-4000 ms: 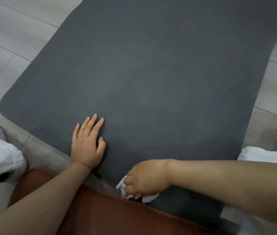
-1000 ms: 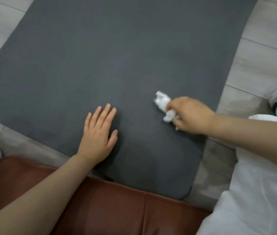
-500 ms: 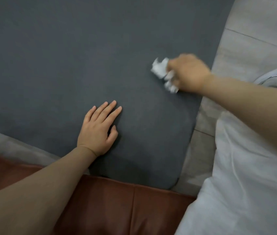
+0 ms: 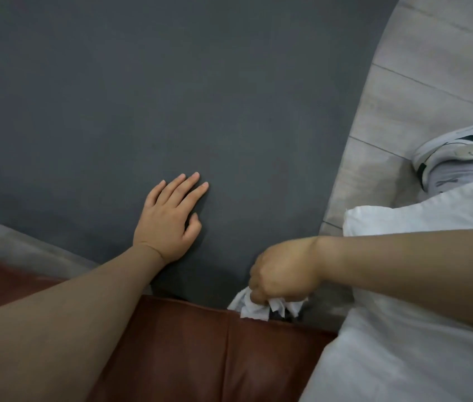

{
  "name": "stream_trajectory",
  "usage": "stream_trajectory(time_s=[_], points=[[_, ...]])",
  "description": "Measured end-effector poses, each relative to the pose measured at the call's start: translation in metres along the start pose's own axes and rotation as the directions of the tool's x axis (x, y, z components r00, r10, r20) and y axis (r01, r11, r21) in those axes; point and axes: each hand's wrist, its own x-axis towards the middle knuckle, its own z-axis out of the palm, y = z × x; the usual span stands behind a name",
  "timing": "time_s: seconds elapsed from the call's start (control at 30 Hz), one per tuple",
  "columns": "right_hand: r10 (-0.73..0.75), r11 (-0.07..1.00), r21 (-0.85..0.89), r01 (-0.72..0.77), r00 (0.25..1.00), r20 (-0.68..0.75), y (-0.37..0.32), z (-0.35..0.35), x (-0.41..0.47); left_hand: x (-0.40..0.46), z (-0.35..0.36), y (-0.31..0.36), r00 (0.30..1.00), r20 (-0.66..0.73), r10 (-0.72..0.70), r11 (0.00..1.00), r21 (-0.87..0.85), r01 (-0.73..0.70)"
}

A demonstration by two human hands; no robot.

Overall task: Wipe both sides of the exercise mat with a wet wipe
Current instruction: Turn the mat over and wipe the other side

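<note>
Gripping a crumpled white wipe (image 4: 258,307) at the grey mat's (image 4: 171,97) near edge, right hand (image 4: 283,275) fisted, left hand (image 4: 170,220) flat with fingers straight on mat

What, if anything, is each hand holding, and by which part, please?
The right hand grips the crumpled wet wipe by its upper bunch. The left hand holds nothing, resting flat on the mat.

Most of the mat (image 4: 171,97) lies bare beyond the left hand (image 4: 168,219). Its near edge is hemmed by a brown cushion (image 4: 200,352), its right side by a shoe (image 4: 461,158) on the floor (image 4: 420,82).
</note>
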Motion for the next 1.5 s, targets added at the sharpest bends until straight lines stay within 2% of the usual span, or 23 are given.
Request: stream_trajectory(time_s=[0.03, 0.1, 0.17, 0.2, 0.23, 0.3, 0.37, 0.4, 0.43, 0.47, 0.57, 0.67, 0.73, 0.87, 0.93, 1.03, 1.07, 1.13, 1.2, 1.33, 1.4, 1.5], points=[[-0.037, 0.999, -0.011, 0.036, 0.995, -0.092, 0.007, -0.001, 0.0, 0.0, 0.001, 0.0, 1.0, -0.005, 0.0, 1.0, -0.001, 0.0], [-0.011, 1.0, -0.003, 0.011, 0.966, -0.258, 0.034, -0.004, -0.009, 0.0, 0.001, 0.0, 1.0, -0.015, -0.001, 1.0, -0.005, 0.001], [0.195, 0.981, 0.065, -0.185, 0.889, -0.414, 0.074, -0.011, -0.033, 0.0, 0.001, 0.001, 1.0, -0.021, -0.003, 1.0, -0.02, 0.003], [0.381, 0.924, 0.155, -0.35, 0.801, -0.462, 0.092, -0.02, -0.052, 0.0, 0.002, 0.001, 1.0, -0.022, -0.001, 1.0, -0.025, 0.001], [0.568, 0.82, 0.255, -0.512, 0.676, -0.469, 0.115, -0.026, -0.074, -0.001, 0.002, 0.001, 1.0, -0.021, 0.0, 1.0, -0.025, 0.0], [0.852, 0.515, 0.468, -0.718, 0.37, -0.371, 0.153, -0.036, -0.118, -0.001, 0.002, 0.0, 1.0, -0.016, -0.001, 1.0, -0.021, 0.001], [0.96, 0.231, 0.556, -0.798, 0.092, -0.266, 0.179, -0.035, -0.147, -0.001, 0.002, 0.0, 1.0, -0.018, 0.002, 1.0, -0.02, -0.002], [0.967, 0.131, 0.565, -0.815, -0.019, -0.253, 0.188, -0.032, -0.15, 0.0, 0.002, -0.001, 1.0, -0.024, 0.003, 1.0, -0.024, -0.003], [0.962, 0.075, 0.575, -0.815, -0.093, -0.258, 0.191, -0.029, -0.147, 0.0, 0.003, -0.001, 1.0, -0.028, 0.006, 1.0, -0.026, -0.007], [0.958, 0.053, 0.583, -0.811, -0.123, -0.258, 0.193, -0.024, -0.141, 0.0, 0.003, -0.001, 1.0, -0.03, 0.007, 1.0, -0.029, -0.008], [0.962, 0.073, 0.641, -0.764, -0.115, -0.246, 0.173, -0.016, -0.121, 0.001, 0.003, -0.001, 1.0, -0.015, 0.005, 1.0, -0.026, -0.005], [0.979, -0.01, 0.719, -0.695, -0.152, -0.133, 0.132, -0.011, -0.101, 0.002, 0.003, -0.001, 0.999, 0.04, -0.015, 1.0, -0.008, 0.016], [0.986, -0.051, 0.764, -0.643, -0.156, -0.065, 0.096, 0.001, -0.072, 0.002, 0.002, 0.0, 0.997, 0.08, -0.023, 1.0, -0.016, 0.024], [0.992, -0.061, 0.87, -0.49, -0.123, 0.001, -0.008, 0.029, 0.001, 0.004, -0.005, -0.003, 0.984, 0.179, -0.018, 0.998, -0.053, 0.027], [0.999, -0.038, 0.848, -0.529, -0.046, 0.017, -0.055, 0.038, 0.026, 0.006, -0.01, -0.005, 0.966, 0.258, -0.003, 0.998, -0.059, 0.019], [0.969, 0.134, 0.756, -0.641, 0.245, 0.035, -0.085, 0.041, 0.04, 0.008, -0.019, -0.011, 0.938, 0.343, 0.043, 0.997, -0.074, -0.018], [0.948, 0.195, 0.702, -0.685, 0.315, 0.044, -0.085, 0.041, 0.039, 0.009, -0.021, -0.013, 0.933, 0.354, 0.058, 0.996, -0.078, -0.032], [0.928, 0.275, 0.636, -0.721, 0.372, 0.021, -0.084, 0.038, 0.037, 0.008, -0.024, -0.015, 0.927, 0.369, 0.076, 0.995, -0.088, -0.047], [0.94, 0.299, 0.632, -0.715, 0.336, -0.064, -0.084, 0.039, 0.036, 0.007, -0.023, -0.015, 0.931, 0.358, 0.079, 0.995, -0.089, -0.05], [0.966, 0.218, 0.647, -0.731, 0.07, -0.248, -0.056, 0.044, 0.02, 0.009, -0.016, -0.019, 0.938, 0.334, 0.093, 0.992, -0.112, -0.059], [0.97, 0.143, 0.694, -0.706, -0.039, -0.239, -0.036, 0.047, 0.011, 0.008, -0.013, -0.02, 0.942, 0.32, 0.105, 0.991, -0.112, -0.073], [0.964, 0.112, 0.735, -0.669, -0.105, -0.242, -0.002, 0.044, -0.003, 0.005, -0.009, -0.02, 0.952, 0.289, 0.102, 0.994, -0.078, -0.082]])
